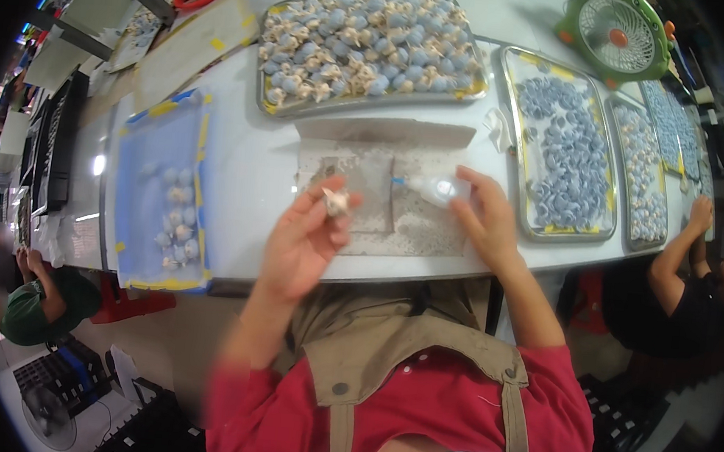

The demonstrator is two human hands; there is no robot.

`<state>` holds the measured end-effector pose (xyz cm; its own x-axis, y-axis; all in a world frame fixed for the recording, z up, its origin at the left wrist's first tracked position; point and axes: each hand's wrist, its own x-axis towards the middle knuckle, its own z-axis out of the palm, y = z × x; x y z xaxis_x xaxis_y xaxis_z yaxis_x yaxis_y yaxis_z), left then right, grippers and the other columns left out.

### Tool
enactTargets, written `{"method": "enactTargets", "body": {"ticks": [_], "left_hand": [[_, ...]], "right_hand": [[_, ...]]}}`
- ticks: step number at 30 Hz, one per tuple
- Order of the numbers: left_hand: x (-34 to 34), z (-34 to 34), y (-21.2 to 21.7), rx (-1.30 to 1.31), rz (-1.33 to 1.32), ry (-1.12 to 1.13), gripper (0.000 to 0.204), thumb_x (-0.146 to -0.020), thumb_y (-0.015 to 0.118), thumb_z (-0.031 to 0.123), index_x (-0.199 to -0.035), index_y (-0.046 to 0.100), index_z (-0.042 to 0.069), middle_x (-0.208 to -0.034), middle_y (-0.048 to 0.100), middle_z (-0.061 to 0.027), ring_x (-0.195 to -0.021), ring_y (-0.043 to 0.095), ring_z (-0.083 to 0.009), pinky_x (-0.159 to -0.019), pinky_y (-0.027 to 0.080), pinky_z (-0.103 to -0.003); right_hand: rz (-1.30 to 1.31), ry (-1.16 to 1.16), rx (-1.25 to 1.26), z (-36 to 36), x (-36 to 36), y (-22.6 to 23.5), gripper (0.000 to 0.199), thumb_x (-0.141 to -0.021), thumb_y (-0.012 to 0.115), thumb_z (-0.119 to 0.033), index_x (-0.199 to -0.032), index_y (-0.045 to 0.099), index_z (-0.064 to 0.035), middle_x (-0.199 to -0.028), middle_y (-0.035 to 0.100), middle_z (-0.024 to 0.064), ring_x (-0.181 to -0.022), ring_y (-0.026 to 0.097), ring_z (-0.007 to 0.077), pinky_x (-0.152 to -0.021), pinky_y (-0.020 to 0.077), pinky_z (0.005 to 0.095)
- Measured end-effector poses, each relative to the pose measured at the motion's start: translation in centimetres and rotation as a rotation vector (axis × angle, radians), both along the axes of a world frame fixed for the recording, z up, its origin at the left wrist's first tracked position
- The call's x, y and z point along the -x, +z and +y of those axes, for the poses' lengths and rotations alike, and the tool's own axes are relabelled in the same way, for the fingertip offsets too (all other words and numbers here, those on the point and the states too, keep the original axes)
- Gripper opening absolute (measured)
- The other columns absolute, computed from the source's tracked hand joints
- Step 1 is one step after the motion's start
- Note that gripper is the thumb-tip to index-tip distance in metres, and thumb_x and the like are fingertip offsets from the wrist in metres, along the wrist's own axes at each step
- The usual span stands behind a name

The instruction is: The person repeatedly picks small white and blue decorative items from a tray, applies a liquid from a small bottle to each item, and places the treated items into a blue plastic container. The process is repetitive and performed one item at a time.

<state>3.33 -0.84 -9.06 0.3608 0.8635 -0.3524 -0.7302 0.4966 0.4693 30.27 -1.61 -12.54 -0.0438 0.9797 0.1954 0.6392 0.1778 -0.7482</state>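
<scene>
My left hand [293, 242] pinches a small cream-coloured figurine part [335, 203] between thumb and fingers, above the near left part of a stained cardboard sheet [429, 241]. In my right hand [491, 223] is a clear squeeze bottle [435, 187], lying nearly level with its thin blue tip pointing left towards the part. The bottle tip and the part are apart. Under them a greyish square pad [367, 209] rests on the cardboard. Left of my hands, a blue-lined tray [139, 225] holds several pale blue, rounded pieces.
A large tray [372, 103] of blue-and-cream figures stands at the back. To the right are a tray [567, 236] of blue-grey curved shells and another tray [645, 245] of small parts. A green fan [618, 34] stands far right. Other people sit at both sides.
</scene>
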Motion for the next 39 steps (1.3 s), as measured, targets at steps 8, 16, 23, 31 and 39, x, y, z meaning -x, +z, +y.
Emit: {"method": "enactTargets", "body": {"ticks": [8,16,23,31,39], "left_hand": [[-2.8,-4.6,-1.8,0.136,0.074,-0.226,0.032,-0.092,0.051,0.017,-0.122,0.046,0.005,-0.107,0.057,-0.0153,-0.077,0.057,-0.0148,-0.067,0.049,-0.022],[-1.9,-6.0,-2.0,-0.046,0.267,-0.197,0.045,-0.085,0.055,-0.001,-0.129,0.042,0.001,-0.112,0.054,-0.0151,-0.083,0.057,-0.0147,-0.073,0.048,-0.024],[-1.4,-6.1,-2.8,-0.106,0.404,-0.177,0.038,-0.085,0.057,0.002,-0.121,0.044,0.003,-0.102,0.058,-0.0116,-0.086,0.06,-0.0181,-0.073,0.049,-0.025],[-3.4,-6.2,-2.0,-0.031,0.31,-0.215,0.034,-0.085,0.058,0.004,-0.117,0.045,0.003,-0.104,0.059,-0.0128,-0.088,0.06,-0.0176,-0.073,0.049,-0.023],[-3.8,-6.9,-2.4,-0.105,0.365,-0.186,0.04,-0.087,0.058,0.007,-0.124,0.044,-0.001,-0.109,0.058,-0.0119,-0.09,0.061,-0.0172,-0.076,0.049,-0.023]], "right_hand": [[-0.148,0.031,0.043,-0.4,1.3,0.4,0.04,-0.07,0.071,-0.019,-0.104,0.056,-0.0036,-0.09,0.057,0.0132,-0.086,0.055,0.0302,-0.072,0.0448,0.0368],[0.202,-0.04,0.042,-1.8,2.2,-0.2,0.033,-0.073,0.071,-0.015,-0.098,0.057,-0.0016,-0.082,0.061,0.0088,-0.072,0.059,0.0167,-0.063,0.0463,0.0278],[0.451,-0.038,0.261,-2.1,2.0,0.0,0.031,-0.075,0.071,-0.016,-0.099,0.056,-0.002,-0.081,0.061,0.0027,-0.072,0.055,0.0075,-0.063,0.0454,0.0229],[0.604,-0.054,0.244,-2.3,1.3,-0.1,0.031,-0.079,0.069,-0.016,-0.102,0.054,-0.0022,-0.084,0.058,0.0022,-0.076,0.053,0.007,-0.066,0.0446,0.0223],[0.804,-0.015,0.355,-6.2,-0.1,1.6,0.027,-0.08,0.065,-0.008,-0.103,0.051,-0.003,-0.09,0.057,0.0022,-0.079,0.054,0.0064,-0.067,0.045,0.0206]]}}
